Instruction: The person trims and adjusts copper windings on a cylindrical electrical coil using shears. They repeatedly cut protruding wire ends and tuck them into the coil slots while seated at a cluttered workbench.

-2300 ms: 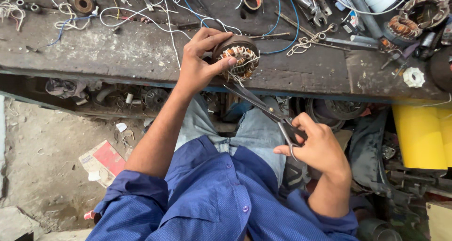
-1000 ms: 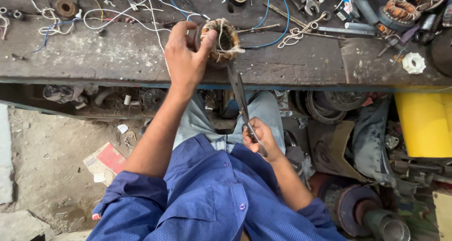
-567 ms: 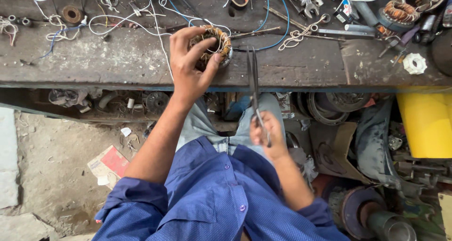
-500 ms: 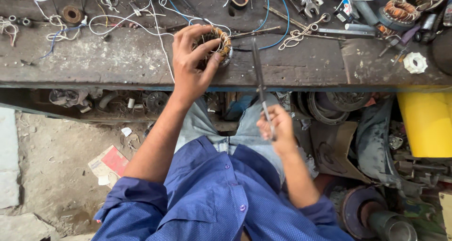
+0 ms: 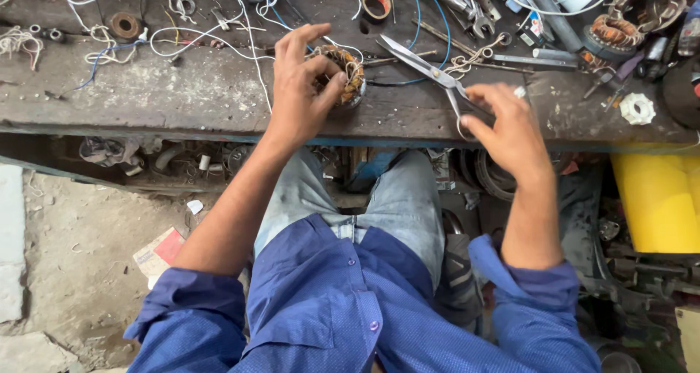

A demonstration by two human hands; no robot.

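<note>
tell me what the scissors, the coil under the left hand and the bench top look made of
Scissors: bare grey metal, dull sheen on the blades. Wound coil under the left hand: coppery-orange wire windings, likely copper, on a core I cannot make out. Bench top: probably worn wood, grey, stained and scuffed; the coating leaves it unsure.

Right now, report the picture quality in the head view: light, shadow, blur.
Head view: soft, even daylight, no glare on the workbench; deep shadow under its front edge, hiding what lies there. The left hand on the wound coil is sharp. The right hand at the scissors is slightly motion-blurred. The blue shirt reads a little soft at the bottom of the frame.
</note>
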